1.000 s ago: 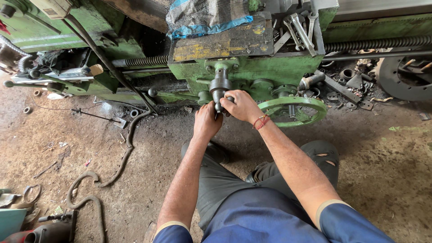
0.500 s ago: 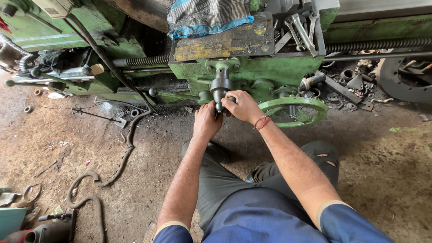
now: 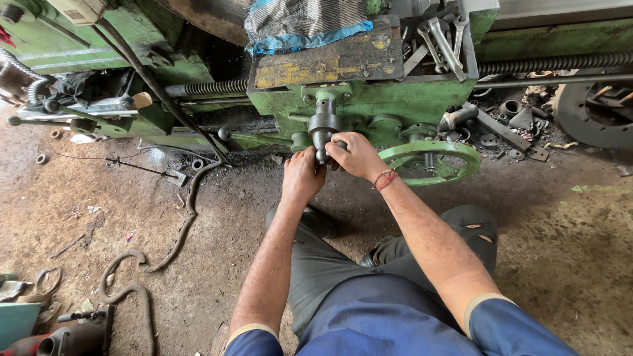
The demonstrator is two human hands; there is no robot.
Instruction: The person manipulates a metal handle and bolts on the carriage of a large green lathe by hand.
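Both hands on the dark lever hub (image 3: 323, 128) at the front of the green lathe apron (image 3: 369, 99). My left hand (image 3: 302, 177) is closed in a fist just under the hub's lower end, knuckles up, clamped on whatever projects there. My right hand (image 3: 356, 155) wraps the hub's right flank, fingers curled round behind it, red thread band (image 3: 384, 178) on the wrist.

Change over the last second: very little. Left fist sits a shade higher and tighter against the hub than before; right hand holds the same wrap. Hub itself shows no turn that I can read. Judgement: the part is either stiff or only being worked in small amounts; the grip is being set, not released.

Position of the piece: hub hangs from the apron face, left of the green handwheel (image 3: 430, 161), below the yellowed plate (image 3: 326, 62) and the striped cloth (image 3: 303, 23) lying on the carriage.

Hard to make out: what my left palm encloses, fully covered. Right fingertips hidden behind the hub. Whether a small tool is between the hands, cannot tell. Spanners (image 3: 438, 36) in the tray are a jumble, count unclear. Lead screw (image 3: 547, 64) runs off the right edge. Hose (image 3: 188, 211) on the dirt floor (image 3: 79, 198) trails away to the lower left.
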